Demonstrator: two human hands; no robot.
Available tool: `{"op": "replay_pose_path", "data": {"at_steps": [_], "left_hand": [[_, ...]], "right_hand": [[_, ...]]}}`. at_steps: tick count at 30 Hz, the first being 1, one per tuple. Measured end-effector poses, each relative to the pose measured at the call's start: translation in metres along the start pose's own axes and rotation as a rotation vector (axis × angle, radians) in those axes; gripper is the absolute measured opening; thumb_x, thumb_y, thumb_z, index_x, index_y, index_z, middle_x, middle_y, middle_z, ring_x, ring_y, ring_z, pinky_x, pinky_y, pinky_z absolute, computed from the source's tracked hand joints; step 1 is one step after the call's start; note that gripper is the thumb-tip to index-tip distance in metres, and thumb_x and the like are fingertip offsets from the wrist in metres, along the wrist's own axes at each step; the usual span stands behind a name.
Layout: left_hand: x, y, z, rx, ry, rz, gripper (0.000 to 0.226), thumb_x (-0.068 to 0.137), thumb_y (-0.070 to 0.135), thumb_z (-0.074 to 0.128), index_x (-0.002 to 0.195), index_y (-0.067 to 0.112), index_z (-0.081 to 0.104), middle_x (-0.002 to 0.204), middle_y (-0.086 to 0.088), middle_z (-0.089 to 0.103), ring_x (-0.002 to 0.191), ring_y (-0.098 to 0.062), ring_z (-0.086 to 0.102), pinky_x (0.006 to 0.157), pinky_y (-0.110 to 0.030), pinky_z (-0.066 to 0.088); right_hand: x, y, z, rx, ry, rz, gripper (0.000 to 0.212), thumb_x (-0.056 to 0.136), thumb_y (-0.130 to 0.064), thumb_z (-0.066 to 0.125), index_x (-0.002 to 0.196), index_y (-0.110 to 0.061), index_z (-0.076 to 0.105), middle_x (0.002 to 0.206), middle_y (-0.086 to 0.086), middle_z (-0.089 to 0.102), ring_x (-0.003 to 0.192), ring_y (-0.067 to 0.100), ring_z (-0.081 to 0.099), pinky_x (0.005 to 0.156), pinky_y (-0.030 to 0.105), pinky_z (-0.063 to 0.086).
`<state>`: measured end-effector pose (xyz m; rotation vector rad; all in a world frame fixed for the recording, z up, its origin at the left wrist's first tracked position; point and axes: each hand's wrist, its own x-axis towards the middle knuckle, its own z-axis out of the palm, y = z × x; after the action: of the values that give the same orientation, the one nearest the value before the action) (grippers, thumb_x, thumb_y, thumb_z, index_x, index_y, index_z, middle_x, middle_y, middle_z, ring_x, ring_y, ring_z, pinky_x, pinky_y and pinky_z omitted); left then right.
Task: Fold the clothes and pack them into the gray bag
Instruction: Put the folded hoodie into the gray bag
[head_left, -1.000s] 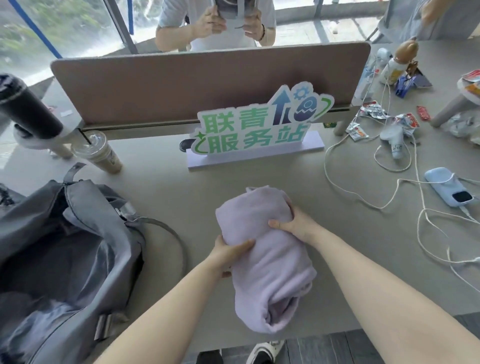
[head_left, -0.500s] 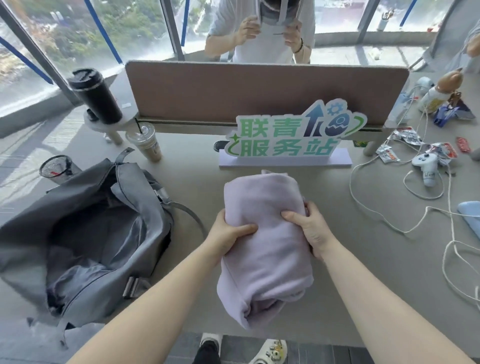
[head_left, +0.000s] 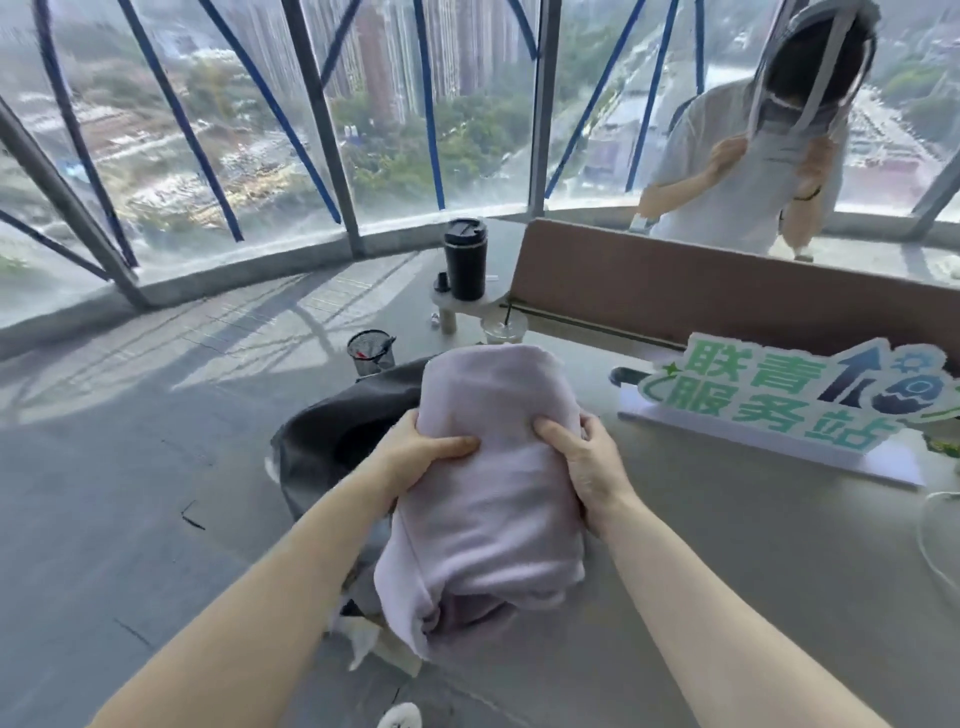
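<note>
Folded lilac garment (head_left: 493, 499) gripped both sides: left hand (head_left: 421, 452), right hand (head_left: 587, 467), fingers curled in. Soft, light, squashy; likely unrolls unless held mid-bundle. Gray bag (head_left: 332, 441) just beyond left hand.

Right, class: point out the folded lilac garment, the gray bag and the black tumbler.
folded lilac garment (head_left: 493, 488), head view, middle of its top face.
gray bag (head_left: 332, 436), head view, dark fabric left of the garment.
black tumbler (head_left: 465, 262), head view, its body.

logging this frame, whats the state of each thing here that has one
lavender garment: folded into a bundle, gripped on both sides
left hand: grips the bundle
right hand: grips the bundle
gray bag: open, mostly hidden behind the bundle
black tumbler: upright, lid on
</note>
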<state>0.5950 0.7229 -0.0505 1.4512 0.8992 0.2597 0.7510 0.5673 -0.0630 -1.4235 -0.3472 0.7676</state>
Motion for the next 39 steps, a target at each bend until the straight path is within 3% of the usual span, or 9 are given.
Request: {"op": "replay_pose_path", "data": {"at_steps": [3, 10, 14, 20, 23, 26, 31, 35, 39], "left_hand": [[0.016, -0.004, -0.053, -0.030, -0.022, -0.022, 0.072, 0.051, 0.032, 0.093, 0.114, 0.019, 0.063, 0.104, -0.001, 0.075, 0.094, -0.020, 0.072, 0.085, -0.040, 0.058], [0.080, -0.014, -0.122, 0.015, -0.065, 0.003, 0.055, 0.062, 0.021, 0.086, 0.111, 0.018, 0.062, 0.099, -0.001, 0.074, 0.091, -0.018, 0.071, 0.073, -0.028, 0.055], [0.106, -0.035, -0.132, 0.229, -0.062, -0.045, 0.064, 0.060, 0.041, 0.081, 0.116, 0.024, 0.056, 0.103, 0.007, 0.070, 0.095, -0.011, 0.067, 0.085, -0.034, 0.054], [0.100, -0.076, -0.114, 0.855, -0.098, -0.148, 0.102, 0.070, 0.059, 0.065, 0.152, 0.032, 0.010, 0.142, -0.013, 0.039, 0.122, -0.033, 0.048, 0.093, -0.038, 0.046], [0.097, -0.081, -0.100, 1.184, -0.052, 0.092, 0.098, 0.075, 0.065, 0.060, 0.152, 0.037, 0.005, 0.159, -0.012, 0.008, 0.133, -0.035, 0.033, 0.100, -0.044, 0.042], [0.103, -0.074, -0.091, 1.326, -0.159, 0.306, 0.099, 0.075, 0.071, 0.057, 0.152, 0.042, 0.002, 0.163, -0.005, -0.006, 0.147, -0.032, 0.010, 0.112, -0.048, 0.029], [0.107, -0.080, -0.083, 1.441, -0.304, 0.323, 0.104, 0.073, 0.070, 0.061, 0.149, 0.049, -0.008, 0.160, -0.003, -0.023, 0.148, -0.037, -0.014, 0.114, -0.051, 0.016], [0.112, -0.089, -0.082, 1.419, -0.267, 0.302, 0.105, 0.073, 0.068, 0.062, 0.148, 0.051, -0.010, 0.160, 0.000, -0.024, 0.148, -0.038, -0.012, 0.115, -0.051, 0.015], [0.117, -0.093, -0.084, 1.422, -0.220, 0.248, 0.106, 0.068, 0.068, 0.063, 0.146, 0.055, -0.008, 0.160, 0.004, -0.023, 0.147, -0.042, -0.004, 0.113, -0.057, 0.018]], "right_hand": [[0.014, 0.009, 0.056, -0.031, 0.023, -0.006, 0.027, 0.081, -0.022, 0.077, 0.103, -0.018, 0.062, 0.101, 0.003, 0.072, 0.088, 0.013, 0.069, 0.077, 0.027, 0.054], [0.050, 0.043, 0.135, -0.041, 0.178, 0.086, 0.029, 0.078, -0.030, 0.078, 0.099, -0.018, 0.063, 0.098, 0.003, 0.073, 0.095, 0.022, 0.069, 0.089, 0.041, 0.055], [0.060, 0.072, 0.149, -0.098, 0.214, 0.158, 0.035, 0.077, -0.036, 0.076, 0.103, -0.017, 0.064, 0.095, 0.001, 0.074, 0.094, 0.021, 0.069, 0.091, 0.046, 0.054], [0.068, 0.103, 0.143, -0.806, 0.155, 0.308, 0.056, 0.082, -0.052, 0.060, 0.125, -0.017, 0.055, 0.113, 0.002, 0.066, 0.102, 0.024, 0.062, 0.078, 0.033, 0.047], [0.069, 0.103, 0.134, -0.991, 0.191, 0.232, 0.042, 0.088, -0.045, 0.052, 0.122, -0.020, 0.056, 0.117, 0.003, 0.061, 0.106, 0.026, 0.059, 0.081, 0.036, 0.048], [0.074, 0.100, 0.121, -1.182, 0.263, 0.144, 0.027, 0.091, -0.028, 0.049, 0.116, -0.021, 0.055, 0.122, 0.006, 0.054, 0.112, 0.029, 0.052, 0.082, 0.037, 0.045], [0.075, 0.111, 0.102, -1.574, 0.316, 0.230, 0.050, 0.085, -0.039, 0.060, 0.128, -0.023, 0.041, 0.126, 0.006, 0.046, 0.118, 0.028, 0.046, 0.090, 0.038, 0.042], [0.079, 0.118, 0.077, -1.611, 0.271, 0.179, 0.023, 0.095, -0.040, 0.050, 0.107, -0.022, 0.056, 0.115, 0.000, 0.062, 0.109, 0.025, 0.058, 0.084, 0.036, 0.040], [0.079, 0.103, 0.054, -1.243, 0.360, 0.077, 0.039, 0.099, -0.031, 0.046, 0.064, -0.017, 0.039, 0.075, 0.004, 0.055, 0.076, 0.030, 0.052, 0.062, 0.036, 0.033]]}}
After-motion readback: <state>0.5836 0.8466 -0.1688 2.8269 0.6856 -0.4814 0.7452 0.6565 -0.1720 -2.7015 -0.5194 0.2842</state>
